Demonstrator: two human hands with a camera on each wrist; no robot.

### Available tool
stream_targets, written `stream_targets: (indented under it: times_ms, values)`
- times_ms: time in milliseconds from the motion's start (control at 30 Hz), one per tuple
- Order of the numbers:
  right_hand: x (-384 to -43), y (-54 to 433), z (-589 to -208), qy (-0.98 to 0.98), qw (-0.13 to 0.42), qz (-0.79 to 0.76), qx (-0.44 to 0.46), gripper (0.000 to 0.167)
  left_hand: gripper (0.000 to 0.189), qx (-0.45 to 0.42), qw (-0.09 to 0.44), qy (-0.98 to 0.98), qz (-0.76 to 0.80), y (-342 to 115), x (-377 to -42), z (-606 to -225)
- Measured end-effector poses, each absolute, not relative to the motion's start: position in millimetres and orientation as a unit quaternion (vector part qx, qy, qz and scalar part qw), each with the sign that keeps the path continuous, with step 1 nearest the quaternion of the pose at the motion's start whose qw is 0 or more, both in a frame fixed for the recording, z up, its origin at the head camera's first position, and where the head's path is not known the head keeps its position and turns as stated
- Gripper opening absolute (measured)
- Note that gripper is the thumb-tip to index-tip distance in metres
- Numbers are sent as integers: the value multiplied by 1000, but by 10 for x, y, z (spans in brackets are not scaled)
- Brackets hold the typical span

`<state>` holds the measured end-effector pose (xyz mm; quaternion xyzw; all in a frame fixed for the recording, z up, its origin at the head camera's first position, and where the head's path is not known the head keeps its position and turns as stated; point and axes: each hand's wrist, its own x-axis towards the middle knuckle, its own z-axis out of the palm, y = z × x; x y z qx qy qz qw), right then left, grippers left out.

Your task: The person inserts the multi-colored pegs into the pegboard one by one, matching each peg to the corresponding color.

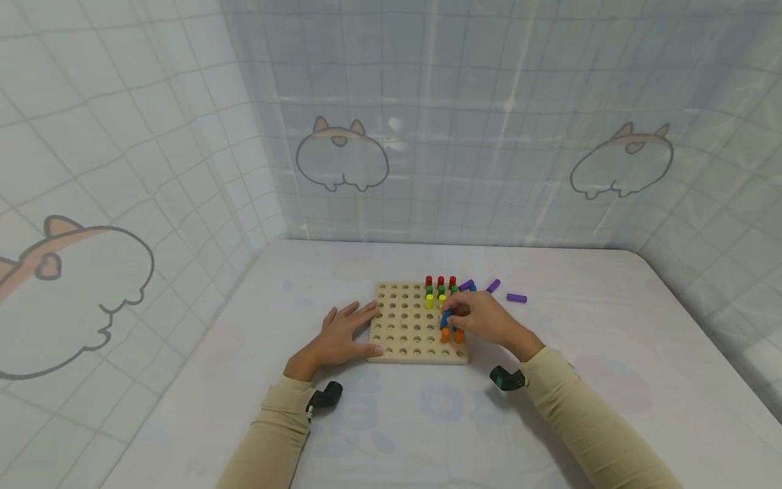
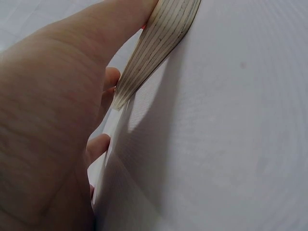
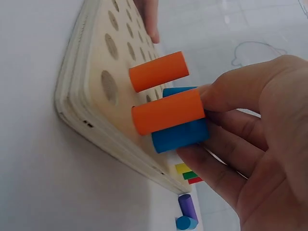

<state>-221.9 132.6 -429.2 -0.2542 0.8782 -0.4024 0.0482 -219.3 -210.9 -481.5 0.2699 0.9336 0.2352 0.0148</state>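
A wooden pegboard (image 1: 397, 339) lies on the table with rows of round holes. My left hand (image 1: 334, 338) rests at its left edge, fingers spread, thumb and fingertips touching the wood. Over the board's right part, my right hand (image 1: 482, 316) pinches a blue peg (image 1: 446, 318) between thumb and fingers. Another blue peg (image 3: 182, 136) stands close by in the right wrist view, partly behind an orange peg (image 3: 168, 111). Two orange pegs stand in the row nearer me. Farther back are yellow pegs (image 1: 430, 301), green pegs (image 1: 441, 291) and red pegs (image 1: 440, 280), some partly hidden by the hand.
Beyond the board's back right corner lie loose purple pegs (image 1: 516, 298) and a blue peg (image 3: 186, 223). A patterned sheet hangs as a wall (image 1: 458, 190) behind the white table (image 1: 391, 435). Dark wrist cameras (image 1: 507, 378) sit at both sleeves.
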Motion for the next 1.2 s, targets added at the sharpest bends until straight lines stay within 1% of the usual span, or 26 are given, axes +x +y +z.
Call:
stream_targets:
  times_ms: [267,467,667,1033,1200]
  values:
    - [-2228,1330,-4343,879,36,-390,-273,19,91,270,17,933,237,-2114,-2210,-4805]
    - [-2244,1299,-4312,881,38,-384,-273,19,91,267,24,934,238,-2114,-2207,-4792]
    - [-2279,1286,-4286,894,29,-350,-279,19,91,268,23,933,239,-2107,-2212,-4773]
    - [-2266,1282,-4241,903,43,-328,-273,20,90,270,20,931,246,-2097,-2201,-4757]
    - [-2261,1329,-4217,900,45,-347,-261,17,90,267,23,932,245,-2103,-2196,-4760]
